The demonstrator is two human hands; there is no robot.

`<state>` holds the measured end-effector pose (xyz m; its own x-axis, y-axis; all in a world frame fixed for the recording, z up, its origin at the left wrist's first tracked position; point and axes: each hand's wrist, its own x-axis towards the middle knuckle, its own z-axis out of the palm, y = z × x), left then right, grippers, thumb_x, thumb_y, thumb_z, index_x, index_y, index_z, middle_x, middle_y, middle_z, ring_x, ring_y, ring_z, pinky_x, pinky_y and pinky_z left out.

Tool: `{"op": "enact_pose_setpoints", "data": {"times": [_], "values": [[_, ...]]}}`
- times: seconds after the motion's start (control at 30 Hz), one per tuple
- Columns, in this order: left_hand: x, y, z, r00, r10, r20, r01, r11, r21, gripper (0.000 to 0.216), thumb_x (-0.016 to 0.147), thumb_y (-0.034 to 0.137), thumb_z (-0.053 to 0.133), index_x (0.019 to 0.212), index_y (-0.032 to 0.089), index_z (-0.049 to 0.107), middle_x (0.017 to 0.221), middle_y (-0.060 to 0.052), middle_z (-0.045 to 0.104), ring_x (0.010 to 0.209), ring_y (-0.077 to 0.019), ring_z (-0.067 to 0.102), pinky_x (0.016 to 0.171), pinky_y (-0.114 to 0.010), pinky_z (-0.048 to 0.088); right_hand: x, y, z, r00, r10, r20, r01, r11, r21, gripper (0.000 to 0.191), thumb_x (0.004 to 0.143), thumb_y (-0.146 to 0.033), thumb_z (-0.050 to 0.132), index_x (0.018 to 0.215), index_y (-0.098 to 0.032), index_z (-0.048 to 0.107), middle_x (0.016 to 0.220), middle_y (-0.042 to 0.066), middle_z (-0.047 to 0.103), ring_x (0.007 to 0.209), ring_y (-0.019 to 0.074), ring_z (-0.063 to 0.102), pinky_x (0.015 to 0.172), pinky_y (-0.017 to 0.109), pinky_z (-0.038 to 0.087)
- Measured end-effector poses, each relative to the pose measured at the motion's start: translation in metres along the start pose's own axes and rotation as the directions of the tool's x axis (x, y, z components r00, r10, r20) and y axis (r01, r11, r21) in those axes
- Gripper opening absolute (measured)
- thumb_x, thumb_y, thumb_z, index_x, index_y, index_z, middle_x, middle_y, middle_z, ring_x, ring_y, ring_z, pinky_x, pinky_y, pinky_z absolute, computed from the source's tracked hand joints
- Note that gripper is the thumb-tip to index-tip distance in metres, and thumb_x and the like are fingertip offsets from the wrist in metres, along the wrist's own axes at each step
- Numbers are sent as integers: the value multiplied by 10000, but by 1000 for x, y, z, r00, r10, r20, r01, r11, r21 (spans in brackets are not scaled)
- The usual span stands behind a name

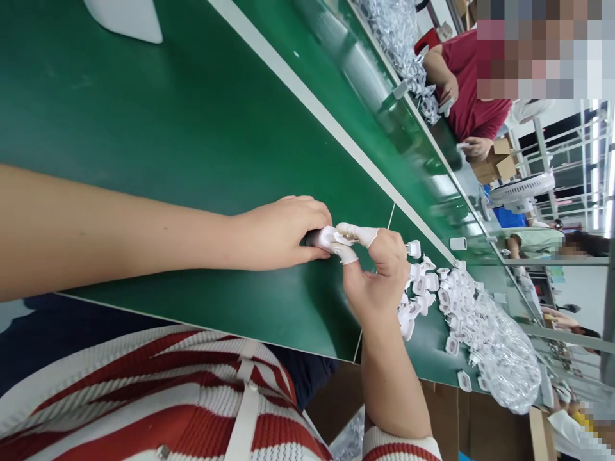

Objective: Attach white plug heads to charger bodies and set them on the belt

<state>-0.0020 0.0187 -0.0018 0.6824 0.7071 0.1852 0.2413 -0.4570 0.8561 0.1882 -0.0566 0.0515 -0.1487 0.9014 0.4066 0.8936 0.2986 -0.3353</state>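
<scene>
Near the middle of the head view, my left hand [298, 230] is closed around a small white plastic plug piece [327, 239]. Part of that piece is covered by the fingers, and its left side looks dark. My right hand [379, 269] wears white finger cots on thumb and forefinger. They pinch at the plug piece's right end, where a bit of metal glints; I cannot tell whether this is a separate part. Just beyond my right hand lies a loose group of white plug pieces [423, 282] on the green work surface [192, 128].
A heap of white plug pieces [456, 307] lies against a clear plastic bag [509, 358] at the right. A white object [127, 19] sits at the top left. Across a conveyor belt [384, 102], a person in red [480, 83] handles white parts. A fan [521, 192] stands beyond.
</scene>
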Motion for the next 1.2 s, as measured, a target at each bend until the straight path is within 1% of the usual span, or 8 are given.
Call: {"op": "enact_pose_setpoints", "data": {"times": [0.23, 0.47, 0.63, 0.73, 0.9, 1.03, 1.1, 1.2], "values": [[1, -2, 1, 1000, 21, 1, -21, 1000, 9, 236, 881, 448, 661, 942, 230, 728, 1103, -55, 740, 1072, -285, 646, 1053, -449, 448, 8, -4, -8, 995, -80, 56, 84, 993, -82, 146, 890, -208, 708, 980, -315, 753, 847, -12, 743, 864, 224, 696, 1135, 527, 447], [1, 0, 0, 1000, 18, -6, -18, 1000, 2, 280, 858, 431, 684, 1046, 228, 725, 1169, -67, 735, 1134, -298, 648, 1066, -454, 443, -1, 6, 4, 997, -58, -56, 58, 998, -7, 151, 919, -296, 733, 1064, -309, 774, 876, 0, 765, 908, 228, 714, 1143, 543, 453], [-2, 4, 0, 999, -6, -32, 3, 995, -99, 427, 861, 451, 662, 1238, 255, 706, 1178, -52, 747, 1100, -276, 683, 972, -403, 516, -6, 10, 13, 995, 100, -32, -93, 980, 176, 440, 924, -386, 746, 1356, -339, 681, 1070, 23, 794, 1116, 260, 707, 1263, 606, 336], [4, 8, -2, 996, -85, -37, 77, 982, -172, 425, 828, 453, 697, 1196, 242, 724, 1122, -43, 769, 1018, -266, 710, 909, -396, 560, -8, 8, 14, 987, 146, -65, -119, 942, 313, 664, 920, -397, 752, 1536, -308, 521, 1237, 80, 755, 1184, 271, 678, 1208, 570, 421], [66, -5, -26, 897, -310, -314, 209, 925, -317, 397, 773, 351, 783, 1134, 199, 717, 1128, -69, 787, 1031, -268, 726, 959, -410, 572, -13, 6, 22, 945, 243, -218, -126, 888, 443, 564, 940, -392, 716, 1464, -266, 550, 1283, 119, 673, 1041, 220, 677, 1010, 436, 571], [141, -41, -61, 774, -213, -596, 236, 971, -41, 419, 774, 253, 765, 1180, 174, 698, 1231, -95, 753, 1124, -298, 688, 1034, -411, 516, -14, 12, 33, 977, 212, -17, -175, 848, 500, 363, 951, -334, 660, 1300, -233, 669, 1018, 47, 710, 791, 157, 663, 839, 346, 598], [168, -59, -75, 719, -238, -653, 299, 954, -18, 448, 797, 234, 734, 1238, 177, 681, 1306, -102, 726, 1207, -316, 665, 1072, -416, 490, -13, 16, 36, 973, 225, 61, -225, 845, 485, 302, 946, -308, 638, 1228, -226, 710, 934, 26, 709, 745, 150, 651, 804, 331, 590], [190, -77, -87, 693, -297, -657, 365, 930, -36, 492, 816, 249, 717, 1299, 178, 653, 1353, -128, 699, 1293, -359, 633, 1123, -473, 458, -13, 22, 37, 955, 269, 127, -297, 850, 435, 319, 930, -278, 636, 1235, -229, 715, 942, 20, 710, 744, 149, 646, 812, 329, 587]]}}
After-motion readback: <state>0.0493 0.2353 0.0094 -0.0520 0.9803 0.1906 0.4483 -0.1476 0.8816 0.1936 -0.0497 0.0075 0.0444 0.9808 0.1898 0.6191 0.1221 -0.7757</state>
